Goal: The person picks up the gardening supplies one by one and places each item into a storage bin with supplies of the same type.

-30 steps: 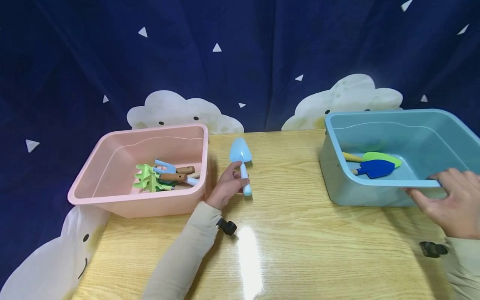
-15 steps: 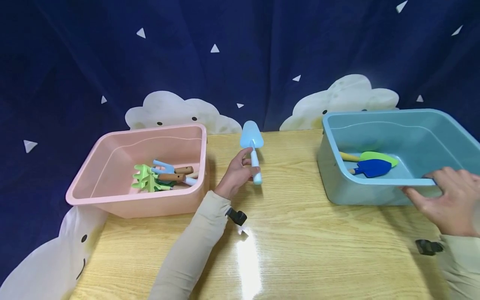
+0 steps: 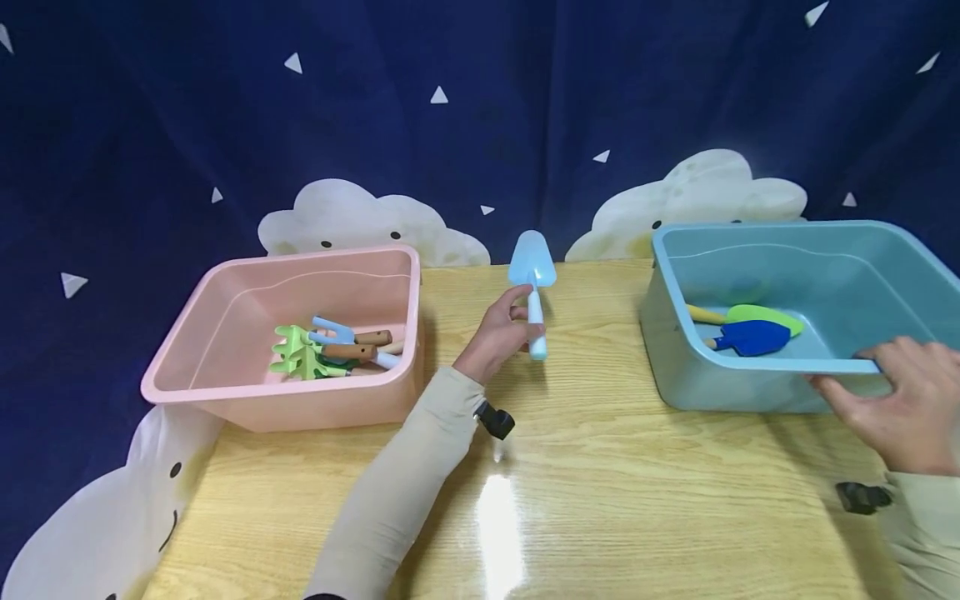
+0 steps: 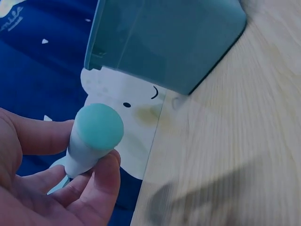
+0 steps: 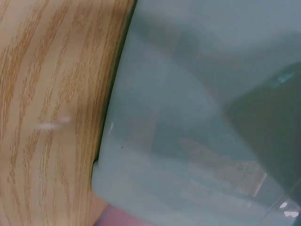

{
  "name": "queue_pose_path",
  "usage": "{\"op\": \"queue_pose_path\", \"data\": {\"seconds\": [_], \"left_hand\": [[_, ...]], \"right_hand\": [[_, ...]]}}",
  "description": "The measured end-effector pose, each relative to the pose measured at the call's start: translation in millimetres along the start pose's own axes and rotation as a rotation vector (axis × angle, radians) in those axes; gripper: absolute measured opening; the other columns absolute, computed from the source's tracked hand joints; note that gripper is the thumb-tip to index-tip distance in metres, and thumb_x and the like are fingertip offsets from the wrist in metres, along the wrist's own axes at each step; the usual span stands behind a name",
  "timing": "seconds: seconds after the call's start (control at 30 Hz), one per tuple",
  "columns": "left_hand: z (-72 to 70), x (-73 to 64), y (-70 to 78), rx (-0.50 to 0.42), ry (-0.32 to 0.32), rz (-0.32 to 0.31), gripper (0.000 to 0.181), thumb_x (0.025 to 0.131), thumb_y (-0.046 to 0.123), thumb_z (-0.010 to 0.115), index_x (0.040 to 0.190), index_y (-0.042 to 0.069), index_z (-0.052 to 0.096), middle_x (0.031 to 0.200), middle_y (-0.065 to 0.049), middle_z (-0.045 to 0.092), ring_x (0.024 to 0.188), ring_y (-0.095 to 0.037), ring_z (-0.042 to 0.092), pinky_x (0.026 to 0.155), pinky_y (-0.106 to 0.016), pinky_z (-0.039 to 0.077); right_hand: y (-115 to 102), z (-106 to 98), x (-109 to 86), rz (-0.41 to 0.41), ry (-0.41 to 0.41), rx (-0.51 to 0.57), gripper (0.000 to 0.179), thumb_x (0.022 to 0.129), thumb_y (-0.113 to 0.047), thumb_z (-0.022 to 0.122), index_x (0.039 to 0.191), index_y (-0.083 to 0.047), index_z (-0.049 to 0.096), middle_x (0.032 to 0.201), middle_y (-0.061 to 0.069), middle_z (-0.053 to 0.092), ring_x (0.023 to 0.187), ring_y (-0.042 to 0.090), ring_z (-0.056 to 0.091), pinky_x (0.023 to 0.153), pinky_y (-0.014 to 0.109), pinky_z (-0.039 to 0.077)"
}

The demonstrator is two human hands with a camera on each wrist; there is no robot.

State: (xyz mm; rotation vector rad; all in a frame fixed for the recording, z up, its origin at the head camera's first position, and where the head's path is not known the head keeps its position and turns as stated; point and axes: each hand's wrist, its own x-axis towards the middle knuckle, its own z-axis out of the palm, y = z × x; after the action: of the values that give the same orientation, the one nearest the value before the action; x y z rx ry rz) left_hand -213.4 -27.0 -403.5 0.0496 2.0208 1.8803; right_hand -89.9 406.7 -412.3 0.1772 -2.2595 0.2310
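Observation:
Between the two bins, my left hand (image 3: pixel 497 335) pinches a light blue hand trowel (image 3: pixel 532 260) by its handle, blade pointing away toward the curtain. In the left wrist view the mint end of the handle (image 4: pixel 100 126) faces the camera, thumb and fingers around it. The trowel is raised, its shadow on the table below. At the right, my right hand (image 3: pixel 911 404) grips the front rim of the blue bin (image 3: pixel 757 363), thumb outside, fingers over the edge. Inside that bin lie a dark blue trowel (image 3: pixel 753 337) and a lime green trowel (image 3: pixel 767 316) with a yellow handle.
A pink bin (image 3: pixel 277 410) on the left holds several small garden tools, among them a green rake (image 3: pixel 294 354) and a light blue fork (image 3: pixel 336 331). Both bins stand on a wooden table (image 3: pixel 615 483), with a dark blue curtain (image 3: pixel 525 108) behind.
My left hand has carried the light blue trowel rightward and slightly farther back, away from the pink bin. My right hand keeps its hold on the blue bin's rim.

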Motion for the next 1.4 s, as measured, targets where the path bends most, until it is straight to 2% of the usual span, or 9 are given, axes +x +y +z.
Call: {"op": "queue_pose_path", "data": {"seconds": [0.13, 0.27, 0.5, 0.63, 0.73, 0.87, 0.97, 1.2, 1.4], "left_hand": [[7.9, 10.8, 8.7, -0.019, -0.011, -0.009, 0.072, 0.089, -0.004, 0.062, 0.151, 0.022, 0.039, 0.114, -0.011, 0.058, 0.086, -0.019, 0.061, 0.074, -0.035, 0.054], [12.6, 19.6, 15.7, -0.012, -0.012, -0.009, 0.072, 0.089, -0.003, 0.063, 0.151, 0.024, 0.039, 0.120, -0.014, 0.062, 0.086, -0.019, 0.062, 0.072, -0.032, 0.054], [16.2, 28.0, 27.8, -0.013, -0.025, 0.002, 0.073, 0.090, -0.005, 0.061, 0.152, 0.023, 0.037, 0.128, -0.019, 0.061, 0.092, -0.021, 0.062, 0.082, -0.040, 0.056], [18.0, 25.6, 45.8, 0.040, -0.015, 0.060, 0.071, 0.089, -0.003, 0.063, 0.151, 0.024, 0.039, 0.128, -0.016, 0.061, 0.099, -0.025, 0.064, 0.080, -0.039, 0.056], [19.7, 24.8, 64.9, 0.088, -0.008, 0.114, 0.070, 0.089, -0.002, 0.064, 0.150, 0.024, 0.040, 0.130, -0.015, 0.061, 0.105, -0.028, 0.064, 0.077, -0.037, 0.056], [20.6, 25.0, 91.7, 0.174, -0.018, 0.145, 0.070, 0.090, 0.000, 0.064, 0.151, 0.025, 0.039, 0.135, -0.014, 0.060, 0.112, -0.028, 0.063, 0.077, -0.034, 0.056], [20.6, 24.8, 108.9, 0.221, -0.053, 0.153, 0.070, 0.092, 0.001, 0.063, 0.152, 0.025, 0.036, 0.138, -0.014, 0.059, 0.114, -0.026, 0.063, 0.078, -0.032, 0.057], [25.9, 18.7, 141.2, 0.229, -0.184, 0.186, 0.070, 0.090, -0.005, 0.060, 0.151, 0.022, 0.038, 0.136, -0.017, 0.060, 0.105, -0.026, 0.064, 0.080, -0.038, 0.057], [38.4, 10.4, 163.7, 0.405, -0.286, 0.275, 0.068, 0.091, -0.003, 0.060, 0.150, 0.023, 0.040, 0.139, -0.012, 0.060, 0.109, -0.021, 0.062, 0.075, -0.032, 0.055]], "right_hand": [[-1.3, 2.1, 0.2, -0.001, 0.005, 0.017, 0.095, 0.079, -0.084, 0.043, 0.074, 0.010, 0.058, 0.068, 0.029, 0.056, 0.067, 0.045, 0.046, 0.071, 0.054, 0.026], [-0.7, 6.1, 1.4, -0.004, 0.050, 0.049, 0.094, 0.077, -0.084, 0.046, 0.071, 0.009, 0.057, 0.066, 0.029, 0.055, 0.065, 0.046, 0.045, 0.071, 0.056, 0.025], [3.2, 1.9, 4.1, -0.015, -0.038, -0.026, 0.097, 0.078, -0.087, 0.038, 0.073, 0.008, 0.059, 0.067, 0.027, 0.057, 0.065, 0.046, 0.049, 0.066, 0.050, 0.026], [4.1, 0.8, 2.1, -0.013, -0.054, -0.036, 0.096, 0.078, -0.087, 0.037, 0.075, 0.006, 0.059, 0.068, 0.026, 0.057, 0.065, 0.045, 0.049, 0.065, 0.047, 0.025], [5.3, 1.9, 0.3, -0.019, -0.050, -0.044, 0.097, 0.079, -0.087, 0.036, 0.075, 0.007, 0.058, 0.067, 0.026, 0.056, 0.064, 0.044, 0.048, 0.064, 0.047, 0.025], [6.3, 3.8, -0.7, -0.027, -0.028, -0.026, 0.096, 0.080, -0.085, 0.038, 0.075, 0.008, 0.058, 0.067, 0.026, 0.056, 0.064, 0.044, 0.048, 0.064, 0.048, 0.025], [6.9, 3.6, 0.7, -0.053, -0.016, -0.012, 0.094, 0.082, -0.084, 0.039, 0.073, 0.008, 0.059, 0.064, 0.026, 0.055, 0.061, 0.044, 0.048, 0.062, 0.046, 0.026], [7.9, 3.2, 4.3, -0.092, 0.043, 0.036, 0.091, 0.082, -0.081, 0.046, 0.070, 0.008, 0.060, 0.061, 0.025, 0.055, 0.056, 0.044, 0.047, 0.057, 0.040, 0.024], [4.9, 2.3, 3.6, -0.096, 0.044, 0.040, 0.090, 0.083, -0.079, 0.046, 0.072, 0.009, 0.062, 0.063, 0.026, 0.057, 0.060, 0.045, 0.048, 0.059, 0.043, 0.026]]}}
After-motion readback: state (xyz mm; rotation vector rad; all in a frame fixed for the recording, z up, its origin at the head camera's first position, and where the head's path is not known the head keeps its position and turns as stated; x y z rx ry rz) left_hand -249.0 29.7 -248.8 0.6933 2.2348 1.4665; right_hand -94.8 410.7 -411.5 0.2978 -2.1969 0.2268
